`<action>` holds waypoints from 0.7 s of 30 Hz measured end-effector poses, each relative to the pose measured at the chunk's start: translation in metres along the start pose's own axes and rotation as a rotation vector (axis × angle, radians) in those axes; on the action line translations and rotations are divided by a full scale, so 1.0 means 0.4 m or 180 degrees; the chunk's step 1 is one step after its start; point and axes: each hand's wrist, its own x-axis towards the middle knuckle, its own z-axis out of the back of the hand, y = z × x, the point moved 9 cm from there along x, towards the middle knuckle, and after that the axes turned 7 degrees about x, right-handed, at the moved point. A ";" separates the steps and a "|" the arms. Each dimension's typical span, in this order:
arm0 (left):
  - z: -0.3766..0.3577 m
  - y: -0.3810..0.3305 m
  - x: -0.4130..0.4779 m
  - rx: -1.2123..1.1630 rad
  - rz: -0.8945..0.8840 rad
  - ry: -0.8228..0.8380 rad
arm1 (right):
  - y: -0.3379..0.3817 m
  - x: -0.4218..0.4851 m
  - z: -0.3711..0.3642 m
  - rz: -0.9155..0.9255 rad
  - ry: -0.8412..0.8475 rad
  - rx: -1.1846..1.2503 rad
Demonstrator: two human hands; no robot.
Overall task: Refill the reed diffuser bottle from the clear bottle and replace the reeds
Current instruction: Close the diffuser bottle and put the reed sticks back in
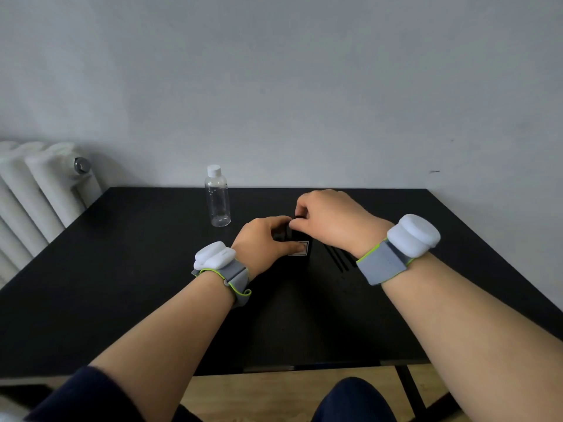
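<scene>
A dark diffuser bottle [300,260] with a pale label stands mid-table, mostly hidden by both hands. My left hand [265,243] grips its body, thumb lying across the label. My right hand [330,219] pinches the dark top of the diffuser bottle from above. The clear bottle [218,201] with a white cap stands upright behind and to the left, apart from both hands. Several thin black reeds [338,258] lie on the table just right of the diffuser bottle, partly under my right wrist.
The black table [122,269] runs up to a grey wall. A white radiator [33,193] stands off the table's left side. Both wrists wear grey bands with white pods. My knees and a wooden floor show below the front edge.
</scene>
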 end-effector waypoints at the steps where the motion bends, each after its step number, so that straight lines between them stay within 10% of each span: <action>1: -0.001 0.001 0.000 -0.0008 0.0000 -0.0003 | -0.002 0.002 -0.001 -0.0027 -0.0064 -0.0104; 21: 0.000 -0.004 -0.003 0.0009 -0.0008 -0.0006 | -0.002 -0.002 -0.010 -0.0050 0.0027 0.0079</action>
